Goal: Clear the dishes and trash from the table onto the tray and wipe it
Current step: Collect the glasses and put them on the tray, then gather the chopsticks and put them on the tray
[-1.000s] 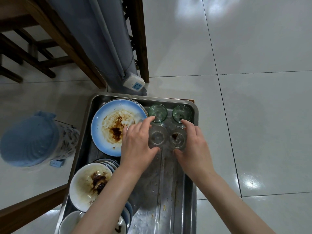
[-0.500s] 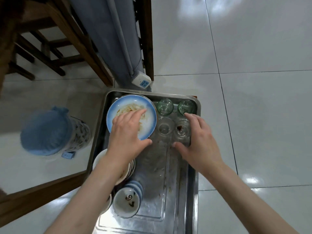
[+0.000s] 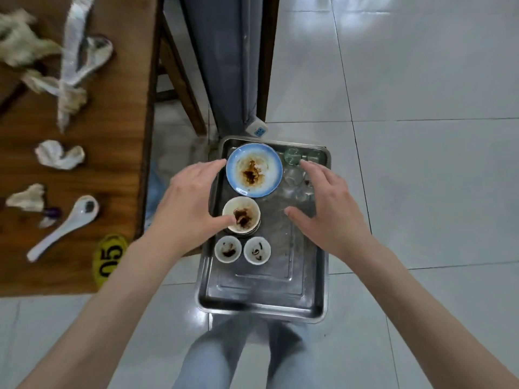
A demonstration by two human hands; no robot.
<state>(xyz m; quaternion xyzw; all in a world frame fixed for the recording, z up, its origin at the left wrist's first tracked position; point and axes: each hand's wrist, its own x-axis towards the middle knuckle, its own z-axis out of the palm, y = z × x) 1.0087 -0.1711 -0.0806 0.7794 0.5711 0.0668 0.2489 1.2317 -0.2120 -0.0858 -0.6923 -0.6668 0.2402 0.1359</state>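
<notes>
White glossy floor tiles [image 3: 421, 80] surround a wooden worktop [image 3: 118, 169] strewn with crumpled napkins [image 3: 60, 155] and a white soup spoon [image 3: 66, 227]. Beside it sits a steel tray [image 3: 266, 301] carrying a blue-rimmed plate [image 3: 254, 169] smeared with brown sauce, a stained bowl [image 3: 241, 216], two small cups [image 3: 243, 249] and clear glasses [image 3: 293, 175]. The left hand [image 3: 188, 209] and right hand [image 3: 328, 211] hover spread wide above the tray, holding nothing.

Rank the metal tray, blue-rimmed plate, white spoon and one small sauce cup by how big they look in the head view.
1. Metal tray
2. Blue-rimmed plate
3. White spoon, long but thin, so its place against the plate is unsure
4. Small sauce cup
</notes>
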